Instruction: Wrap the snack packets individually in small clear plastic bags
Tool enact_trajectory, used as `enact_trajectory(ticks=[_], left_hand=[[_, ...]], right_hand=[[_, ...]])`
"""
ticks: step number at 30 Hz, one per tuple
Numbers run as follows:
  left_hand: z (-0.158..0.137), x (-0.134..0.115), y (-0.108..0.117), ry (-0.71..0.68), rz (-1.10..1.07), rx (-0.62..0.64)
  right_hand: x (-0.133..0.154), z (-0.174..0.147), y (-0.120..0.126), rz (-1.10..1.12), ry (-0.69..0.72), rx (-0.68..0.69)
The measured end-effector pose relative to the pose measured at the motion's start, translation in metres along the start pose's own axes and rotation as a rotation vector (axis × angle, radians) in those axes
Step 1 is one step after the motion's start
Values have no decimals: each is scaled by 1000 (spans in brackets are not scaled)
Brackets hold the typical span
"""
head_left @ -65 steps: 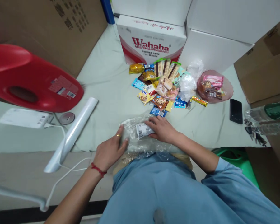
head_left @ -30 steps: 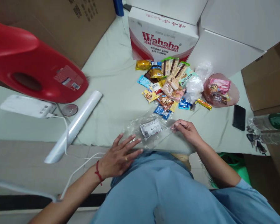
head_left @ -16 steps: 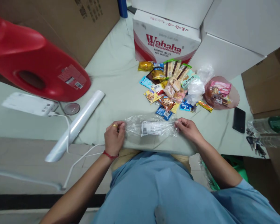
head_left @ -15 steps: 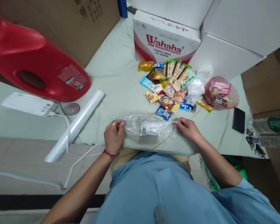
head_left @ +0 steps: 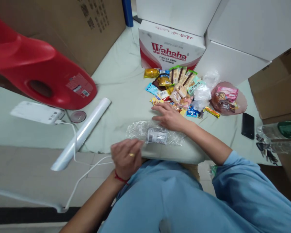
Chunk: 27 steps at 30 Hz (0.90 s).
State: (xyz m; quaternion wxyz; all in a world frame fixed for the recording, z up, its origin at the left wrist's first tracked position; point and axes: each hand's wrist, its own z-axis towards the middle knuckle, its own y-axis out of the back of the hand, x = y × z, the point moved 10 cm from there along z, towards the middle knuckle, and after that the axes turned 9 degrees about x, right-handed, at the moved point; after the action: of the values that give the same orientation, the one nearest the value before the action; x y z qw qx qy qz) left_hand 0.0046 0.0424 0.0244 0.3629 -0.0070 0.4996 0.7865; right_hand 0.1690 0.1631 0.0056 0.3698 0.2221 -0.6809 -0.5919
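Observation:
On the table in front of me lies a crumpled sheet of clear plastic film (head_left: 135,128). A small white packet with a barcode (head_left: 157,135) rests on it. My left hand (head_left: 127,157) is beside the film's near left edge, its fingers bent and smeared by motion, so I cannot tell whether they hold anything. Over the near side of a pile of wrapped snacks (head_left: 179,94), my right hand (head_left: 168,116) reaches with its fingers apart and nothing in them. A yellow cookie packet (head_left: 156,100) shows just beyond its fingertips; packets under the hand are partly hidden.
At left are a roll of plastic film (head_left: 81,134), a white power bank (head_left: 37,112) with a cable, and a red jug (head_left: 46,74). A pink bowl of snacks (head_left: 242,102), a phone (head_left: 247,125) and keys (head_left: 266,152) are at right. Boxes (head_left: 171,48) stand behind.
Both hands have let go of the clear film. My right hand has moved forward and left to the snack pile; my left hand has moved right and nearer to me.

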Motion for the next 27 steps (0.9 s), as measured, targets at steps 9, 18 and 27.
enact_trajectory(ticks=[9,18,27], left_hand=[[26,-15,-84,-3,163,447],[26,-6,-91,7,118,448],[-6,72,-45,491,-300,-97]], right_hand=[[-63,33,-7,269,-416,102],[17,-12,-16,375,-370,95],[71,-44,-69,32,-300,256]])
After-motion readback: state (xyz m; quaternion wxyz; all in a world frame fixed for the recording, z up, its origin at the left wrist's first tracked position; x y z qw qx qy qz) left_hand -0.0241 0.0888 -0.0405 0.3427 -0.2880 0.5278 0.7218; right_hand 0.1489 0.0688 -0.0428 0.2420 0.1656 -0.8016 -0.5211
